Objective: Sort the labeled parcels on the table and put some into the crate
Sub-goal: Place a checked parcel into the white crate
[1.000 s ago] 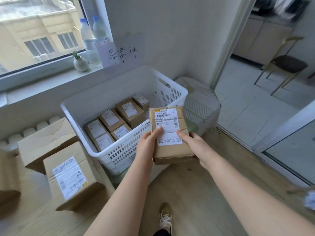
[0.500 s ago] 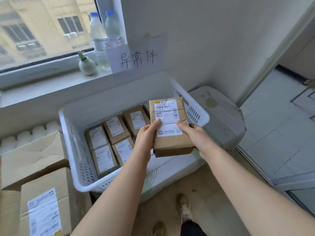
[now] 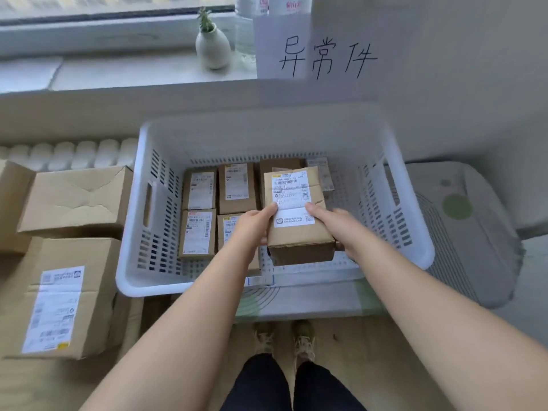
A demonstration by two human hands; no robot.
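Note:
A small brown parcel (image 3: 299, 232) with a white shipping label is held inside the white slotted crate (image 3: 130, 271), above its right half. My left hand (image 3: 255, 225) grips the parcel's left side, thumb on the label. My right hand (image 3: 338, 226) grips its right side, thumb on the label too. Several similar labeled parcels (image 3: 198, 232) lie flat in the crate's left and middle part. One more box shows behind the held parcel, partly hidden by it.
Larger labeled cardboard boxes (image 3: 59, 301) sit on the wooden table at the left, with another box (image 3: 77, 197) behind. A paper sign (image 3: 326, 51), a small vase (image 3: 212, 48) and bottles stand on the windowsill. A white-green appliance (image 3: 462, 226) sits right of the crate.
Both hands have carried the parcel forward over the crate's front rim and down into it. The view has swung closer and more squarely over the crate.

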